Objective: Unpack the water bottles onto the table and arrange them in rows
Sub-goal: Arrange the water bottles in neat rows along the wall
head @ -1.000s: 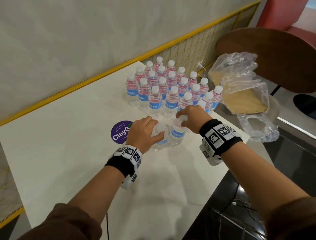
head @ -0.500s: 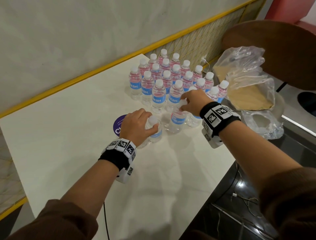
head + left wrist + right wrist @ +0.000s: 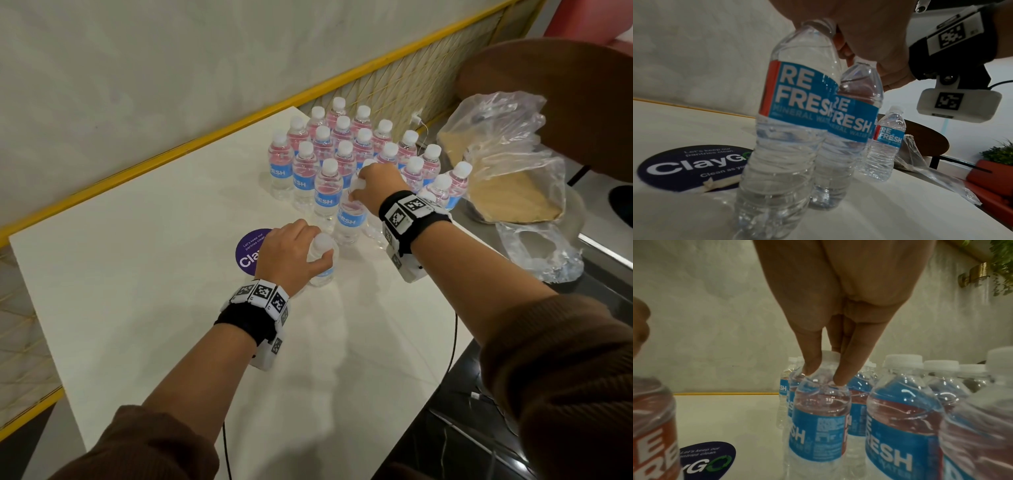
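My left hand [image 3: 286, 253] grips one bottle [image 3: 322, 265] by its neck; my right hand [image 3: 378, 186] pinches another bottle [image 3: 349, 219] at centre frame.

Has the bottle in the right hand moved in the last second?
Yes. The bottle in the right hand went from beside the purple sticker toward the rows.

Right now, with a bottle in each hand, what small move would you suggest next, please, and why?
Probably slide the clear blue-labelled water bottle under the left hand forward beside the right hand's bottle: it stands apart, by the round purple sticker.
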